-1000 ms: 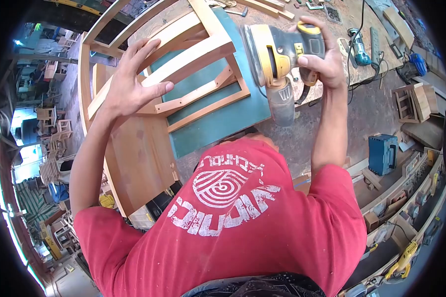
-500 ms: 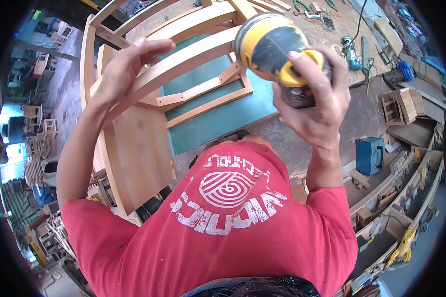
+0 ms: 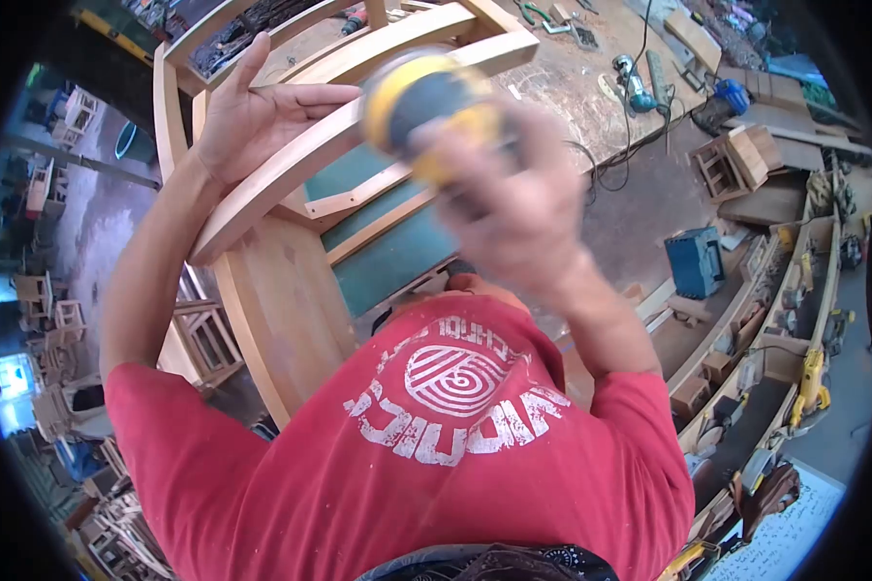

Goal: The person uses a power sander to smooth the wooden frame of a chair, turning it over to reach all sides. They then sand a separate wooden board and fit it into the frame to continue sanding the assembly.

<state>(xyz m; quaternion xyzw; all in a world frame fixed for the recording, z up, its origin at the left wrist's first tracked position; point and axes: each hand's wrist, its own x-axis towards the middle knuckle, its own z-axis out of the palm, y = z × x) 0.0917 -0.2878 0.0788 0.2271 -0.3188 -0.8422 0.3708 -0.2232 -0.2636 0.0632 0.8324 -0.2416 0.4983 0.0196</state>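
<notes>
My right hand point(image 3: 523, 198) is wrapped round a yellow-and-black orbital sander point(image 3: 426, 102), both smeared by motion. The sander's pad sits against the face of a curved wooden rail point(image 3: 281, 184), about midway along it. That rail belongs to a pale wooden chair frame point(image 3: 171, 126) lying on the bench. My left hand point(image 3: 266, 121) rests behind the rail, palm showing, thumb raised and fingers stretched toward the sander. Below the rail, a wide wooden panel point(image 3: 286, 310) of the frame extends toward my body.
Under the frame lies a green board point(image 3: 392, 266). A teal power tool point(image 3: 634, 89) with a cord lies on the workbench point(image 3: 591, 126) at the right. Farther right are a blue case point(image 3: 696, 261), small wooden frames point(image 3: 731, 160) and a long tool tray point(image 3: 746, 378) with a yellow tool point(image 3: 810, 387).
The sander and my right hand have moved left along the curved rail. My left hand has turned, its thumb now lifted and its palm showing. The view has shifted slightly.
</notes>
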